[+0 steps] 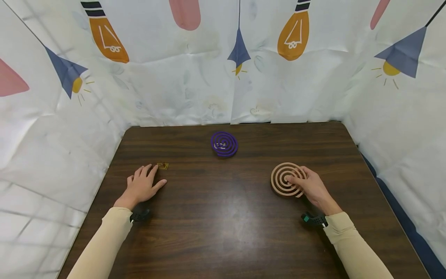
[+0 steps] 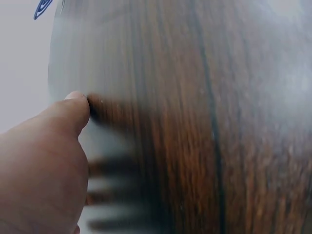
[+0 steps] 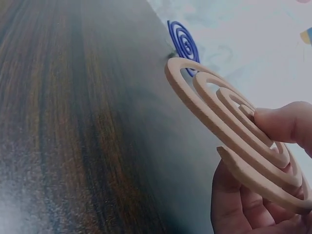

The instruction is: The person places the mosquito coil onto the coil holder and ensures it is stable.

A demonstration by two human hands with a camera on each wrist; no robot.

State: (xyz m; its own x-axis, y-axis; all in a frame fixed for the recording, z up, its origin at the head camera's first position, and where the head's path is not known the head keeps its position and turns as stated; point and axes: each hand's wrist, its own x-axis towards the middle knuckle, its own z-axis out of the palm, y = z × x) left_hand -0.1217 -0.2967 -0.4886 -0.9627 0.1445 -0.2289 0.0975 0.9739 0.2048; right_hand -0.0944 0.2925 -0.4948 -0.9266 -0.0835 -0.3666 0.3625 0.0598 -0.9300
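I have the person's right hand on the tan coil, over the right part of the counter; the thumb lies on top near the coil's centre and the other fingers are curled beneath, so the fingers are grasping it. My right wrist view shows the coil clear of the wood, tilted, its rings side by side. On the other side, the left hand holds nothing: its fingers are spread and released, palm down, thumb out to the side. The index fingertip is at the edge of a small gold-coloured piece, and I cannot tell whether they touch. Between the hands and farther off, near the counter's far edge, I see a purple coil with a small pale piece showing through its rings. Both arms wear cream sleeves, and there is a dark strap at each wrist. Around the counter hangs white cloth printed with bulbs and lamps.
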